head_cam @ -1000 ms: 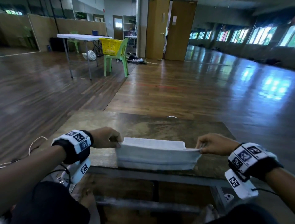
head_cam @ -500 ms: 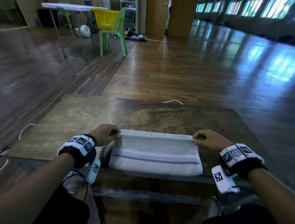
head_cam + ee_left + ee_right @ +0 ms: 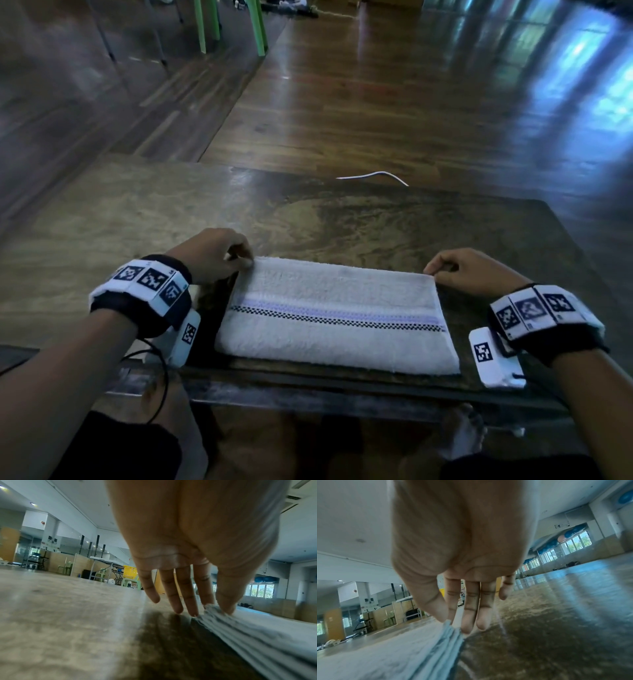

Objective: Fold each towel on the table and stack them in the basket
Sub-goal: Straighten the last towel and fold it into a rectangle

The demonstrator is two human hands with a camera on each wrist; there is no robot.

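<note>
The folded towel [image 3: 335, 315] lies flat at the near edge of the worktop [image 3: 137, 219], the left hand [image 3: 209, 255] and right hand [image 3: 469, 270] each pinching a far corner, while only the left wrist view shows the distant yellow basket [image 3: 129, 572].

One folded white towel [image 3: 337, 315] lies on one desk [image 3: 144, 219]. Two hands [image 3: 209, 253] are at it, one at each far corner. Two marker wristbands [image 3: 147, 287] show, one per wrist. One yellow basket [image 3: 129, 572] stands in the background, on one of several green chairs.
</note>
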